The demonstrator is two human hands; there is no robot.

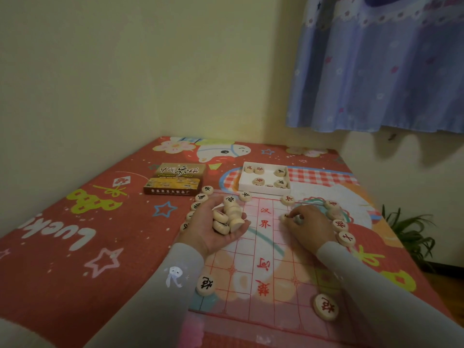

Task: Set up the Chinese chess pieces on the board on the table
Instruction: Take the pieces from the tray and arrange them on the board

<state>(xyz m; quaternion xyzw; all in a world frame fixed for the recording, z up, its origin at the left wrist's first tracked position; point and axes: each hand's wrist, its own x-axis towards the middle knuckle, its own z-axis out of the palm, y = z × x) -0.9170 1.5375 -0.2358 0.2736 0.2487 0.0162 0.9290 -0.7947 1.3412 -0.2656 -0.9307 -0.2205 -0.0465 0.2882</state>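
The left hand (213, 228) lies palm up, fingers cupped round a heap of wooden pieces (227, 217) above the board (263, 267) on the surface. The right hand (310, 223) seems to pinch one piece (284, 217) on the board.

1. The board (266, 249) lies on the desk (75, 234), near its right side.
2. A tray (263, 180) holding pieces sits behind the board.
3. The box (175, 179) lies left of the tray.
4. Pieces line the board's left and right edges.
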